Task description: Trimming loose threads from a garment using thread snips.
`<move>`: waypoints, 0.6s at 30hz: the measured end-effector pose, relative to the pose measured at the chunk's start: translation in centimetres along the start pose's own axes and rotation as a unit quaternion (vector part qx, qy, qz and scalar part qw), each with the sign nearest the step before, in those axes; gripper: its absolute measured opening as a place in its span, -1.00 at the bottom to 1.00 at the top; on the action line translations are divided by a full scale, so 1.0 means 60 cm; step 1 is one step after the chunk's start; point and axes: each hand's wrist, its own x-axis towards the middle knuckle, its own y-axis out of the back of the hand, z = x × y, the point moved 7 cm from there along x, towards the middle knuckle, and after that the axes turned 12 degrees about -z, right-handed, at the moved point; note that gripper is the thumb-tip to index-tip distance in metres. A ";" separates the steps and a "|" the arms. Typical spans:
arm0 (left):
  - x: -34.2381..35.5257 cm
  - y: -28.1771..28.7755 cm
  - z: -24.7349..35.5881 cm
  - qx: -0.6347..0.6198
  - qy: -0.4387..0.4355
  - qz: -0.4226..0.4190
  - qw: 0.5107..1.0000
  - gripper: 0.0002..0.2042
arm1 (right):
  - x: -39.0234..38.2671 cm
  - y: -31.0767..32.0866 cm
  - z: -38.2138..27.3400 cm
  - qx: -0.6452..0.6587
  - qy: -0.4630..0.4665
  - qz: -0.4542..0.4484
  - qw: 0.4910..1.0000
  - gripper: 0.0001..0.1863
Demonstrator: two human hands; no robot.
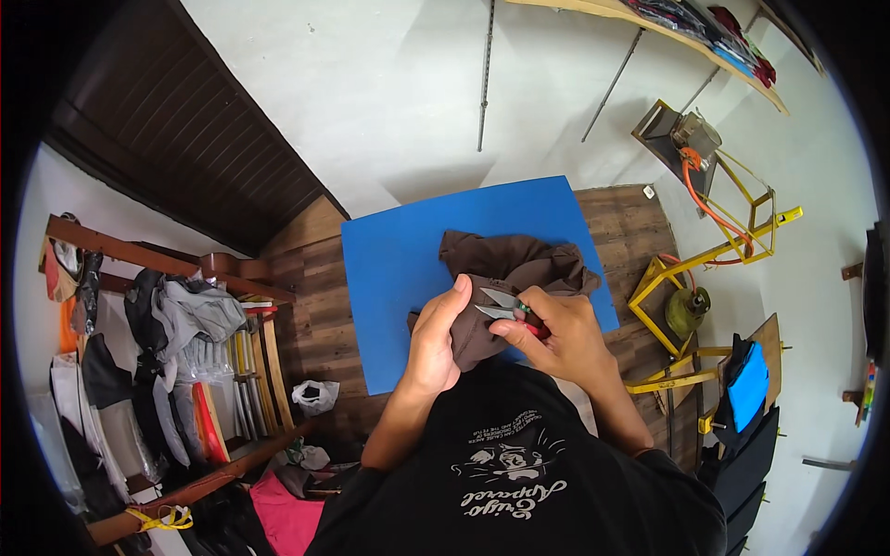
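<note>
Black cotton of the person's own shirt [519,473] fills the near edge of the view, with a pale printed emblem on the chest; wording not copied.

Left hand [436,338]: closed around a fold of the brown garment [510,269], thumb up on top of the cloth, fingers wrapped beneath. Right hand [565,334]: closed on small thread snips [505,308] with a red grip; the silver blades stand slightly apart, tips pointing left at the fold just beside the left thumb.

Garment position: bunched, its near part lifted in the hands, the rest lying on the blue sheet [417,259] that covers the middle of the wooden table [315,306].

Judgement on technique: keep the fold taut over the left fingers, slip only the blade tips under the loose thread, cut flush without nicking the weave, keep the thumb clear of the tips.

Further out, left: a white plastic bag [315,396] at the table edge; beyond it a wooden rack [167,371] with hanging clothes and upright flat packs in white, yellow and red, a yellow tape at its lower rail. Right: a yellow metal frame [714,241] with an orange hose and a green gas cylinder [688,310]. Far top right: a wall shelf [686,37] with folded cloth. No readable signs.
</note>
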 end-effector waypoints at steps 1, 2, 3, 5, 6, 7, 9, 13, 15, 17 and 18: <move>0.001 0.002 -0.001 -0.002 0.005 0.008 1.000 -0.55 | 0.000 0.001 0.000 0.000 0.005 -0.006 1.000 -0.69; 0.001 0.003 -0.003 0.003 0.008 0.014 1.000 -0.54 | 0.000 0.002 0.000 0.002 0.009 -0.010 1.000 -0.69; 0.001 0.004 -0.005 0.007 0.012 0.021 1.000 -0.54 | -0.001 0.004 0.000 0.001 0.009 -0.013 1.000 -0.69; 0.001 0.003 -0.006 0.019 0.009 0.019 1.000 -0.54 | -0.004 0.002 0.004 -0.013 -0.013 -0.035 0.999 -0.69; 0.001 0.002 -0.006 0.031 0.004 0.016 0.999 -0.55 | -0.006 0.004 0.003 -0.011 -0.016 -0.035 0.999 -0.69; 0.001 0.002 -0.008 0.030 0.006 0.016 0.999 -0.55 | -0.007 0.007 0.005 -0.008 -0.021 -0.032 0.999 -0.70; 0.002 -0.002 -0.004 0.057 -0.007 -0.004 0.998 -0.55 | -0.007 0.011 0.007 -0.006 -0.023 -0.028 0.999 -0.70; 0.003 -0.004 -0.009 0.041 0.003 -0.012 0.999 -0.56 | -0.007 0.014 0.001 -0.002 -0.006 -0.032 0.999 -0.71; 0.001 -0.004 -0.008 0.036 -0.006 -0.004 0.999 -0.56 | -0.008 0.015 0.000 0.005 -0.007 -0.032 0.999 -0.71; 0.000 -0.005 -0.010 0.028 -0.006 0.008 1.000 -0.56 | -0.012 0.028 0.006 0.044 -0.043 0.029 0.998 -0.71; -0.001 -0.004 -0.011 0.021 -0.005 0.019 1.000 -0.56 | -0.013 0.030 0.005 0.044 -0.041 0.029 0.998 -0.71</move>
